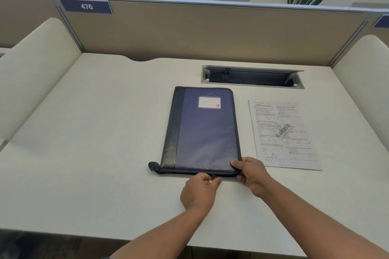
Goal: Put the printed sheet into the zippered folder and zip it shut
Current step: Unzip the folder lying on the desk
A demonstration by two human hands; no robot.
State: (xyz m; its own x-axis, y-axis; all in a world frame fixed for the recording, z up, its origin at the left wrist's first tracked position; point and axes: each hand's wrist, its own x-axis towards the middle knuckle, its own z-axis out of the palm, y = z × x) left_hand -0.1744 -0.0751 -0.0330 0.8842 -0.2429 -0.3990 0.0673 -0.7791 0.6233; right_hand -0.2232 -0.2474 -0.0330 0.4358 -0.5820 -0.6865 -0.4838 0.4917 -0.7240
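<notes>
A dark blue zippered folder (205, 132) with a black spine strip and a white label lies closed and flat on the desk. The printed sheet (283, 134) lies flat on the desk just right of it, apart from the folder. My left hand (200, 191) pinches the small metal zipper pull (213, 177) on the folder's near edge. My right hand (251, 172) grips the folder's near right corner, thumb on top. A black zipper tail (153, 167) sticks out at the near left corner.
The white desk (94, 132) has an open cable tray (252, 78) recessed behind the folder. A tan partition (210, 31) with a "476" plate closes the back; cream side dividers (35, 69) stand left and right. Plants rise behind the partition.
</notes>
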